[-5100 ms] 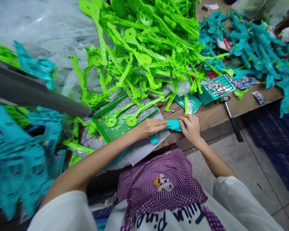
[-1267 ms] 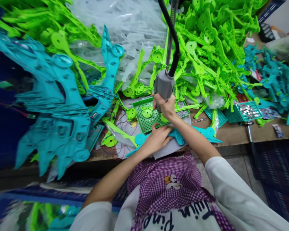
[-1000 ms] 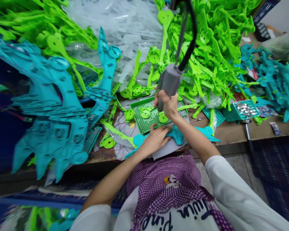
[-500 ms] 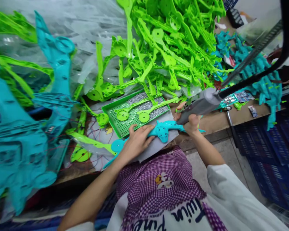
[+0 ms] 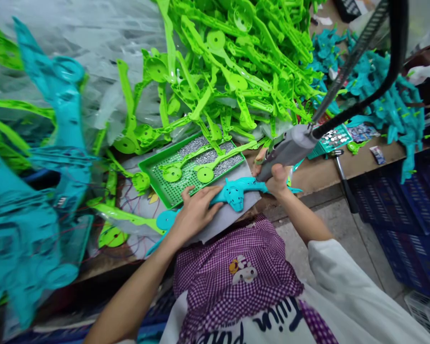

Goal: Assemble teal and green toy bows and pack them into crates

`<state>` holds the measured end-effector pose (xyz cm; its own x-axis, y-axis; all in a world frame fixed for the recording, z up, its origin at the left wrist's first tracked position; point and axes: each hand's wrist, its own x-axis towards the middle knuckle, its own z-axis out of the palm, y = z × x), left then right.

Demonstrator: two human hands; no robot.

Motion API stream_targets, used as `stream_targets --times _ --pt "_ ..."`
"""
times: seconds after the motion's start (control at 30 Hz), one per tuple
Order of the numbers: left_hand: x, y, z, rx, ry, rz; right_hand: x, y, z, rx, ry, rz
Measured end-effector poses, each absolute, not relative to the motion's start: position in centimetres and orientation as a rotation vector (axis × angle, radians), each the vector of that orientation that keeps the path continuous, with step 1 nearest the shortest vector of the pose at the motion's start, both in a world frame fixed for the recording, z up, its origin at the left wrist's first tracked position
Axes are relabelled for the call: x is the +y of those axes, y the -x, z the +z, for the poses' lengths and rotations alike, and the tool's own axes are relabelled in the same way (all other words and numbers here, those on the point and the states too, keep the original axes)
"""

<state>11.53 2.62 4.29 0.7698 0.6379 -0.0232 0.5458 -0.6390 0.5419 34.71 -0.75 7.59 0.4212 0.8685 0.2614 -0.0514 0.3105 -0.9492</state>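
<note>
A teal plastic toy body [image 5: 234, 195] with an animal-like head lies across a grey sheet at the table's front edge. My left hand [image 5: 197, 212] is closed over its left part, fingers wrapped on the plastic. My right hand [image 5: 278, 179] grips a grey electric screwdriver [image 5: 290, 148] that hangs from a spring and a black cord. The tool slants down to the toy's right part; whether its tip touches a screw I cannot see. Behind the toy is a green perforated tray [image 5: 154, 188] holding small metal screws [image 5: 220, 165] and two lime-green parts [image 5: 205, 174].
A high heap of lime-green parts [image 5: 229, 81] fills the back. Large teal parts [image 5: 62, 110] crowd the left, among thin wires. To the right are a small teal basket [image 5: 331, 141], a hammer-like tool [image 5: 342, 179], more teal parts [image 5: 383, 91] and blue crates [image 5: 397, 258].
The view has turned a little, so the table's contents sit further left. Both hands keep their holds, and the screwdriver stays at the toy's right part.
</note>
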Motion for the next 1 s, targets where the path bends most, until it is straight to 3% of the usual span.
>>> stream_targets --times 0.37,0.67,0.83,1.0 --pt "2.7 -11.6 4.4 0.890 -2.460 0.211 -0.4 -34.9 7.1 -1.126 1.097 0.714" --pt "2.8 -11.4 4.0 0.927 -2.555 0.249 -1.9 -39.5 12.2 -1.262 1.406 0.434" --pt "2.7 -10.7 4.2 0.842 -2.645 0.352 -7.1 -46.3 8.1 -0.956 1.985 0.561" --pt "2.6 -9.7 5.2 0.725 -2.798 0.553 -7.6 -48.1 5.9 -0.770 1.987 0.775"
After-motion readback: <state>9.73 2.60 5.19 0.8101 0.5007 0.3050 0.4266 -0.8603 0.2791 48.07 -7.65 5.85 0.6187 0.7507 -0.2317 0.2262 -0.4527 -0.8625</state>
